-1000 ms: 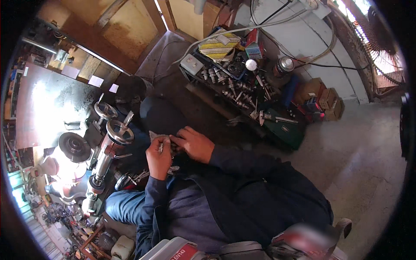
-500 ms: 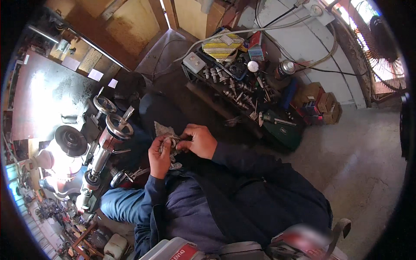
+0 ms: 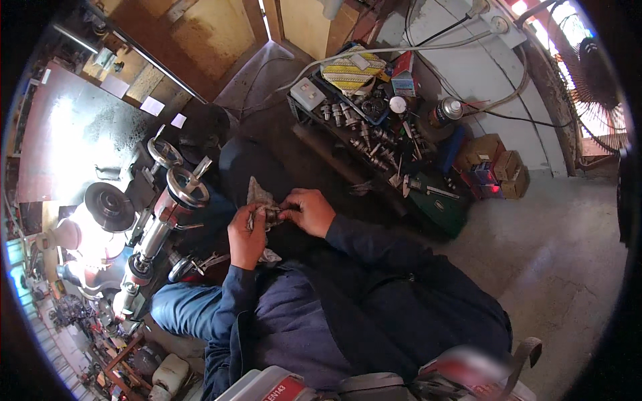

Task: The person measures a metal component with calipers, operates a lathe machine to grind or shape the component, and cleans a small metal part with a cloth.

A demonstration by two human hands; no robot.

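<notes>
Above my lap, my left hand (image 3: 247,239) is closed on a crumpled grey rag (image 3: 259,192), whose upper corner sticks up past the fingers and whose lower end hangs below them. A small dark metal part (image 3: 272,216) shows between the two hands, partly wrapped in the rag; its exact kind cannot be made out. From the right, my right hand (image 3: 309,211) pinches that part between thumb and fingers, with the fingertips against it.
To the left stands a lathe-like machine with handwheels (image 3: 187,187) and a round dark disc (image 3: 109,207). Ahead on the right, a low bench holds several metal tool holders (image 3: 364,137), a yellow striped cloth (image 3: 352,70), a spray can (image 3: 446,110) and a caliper (image 3: 433,189). Cardboard boxes (image 3: 491,164) sit beyond.
The hands have shifted slightly, and the metal part shows more plainly between them. The rag's upper corner stands higher. The whole view has moved a little.
</notes>
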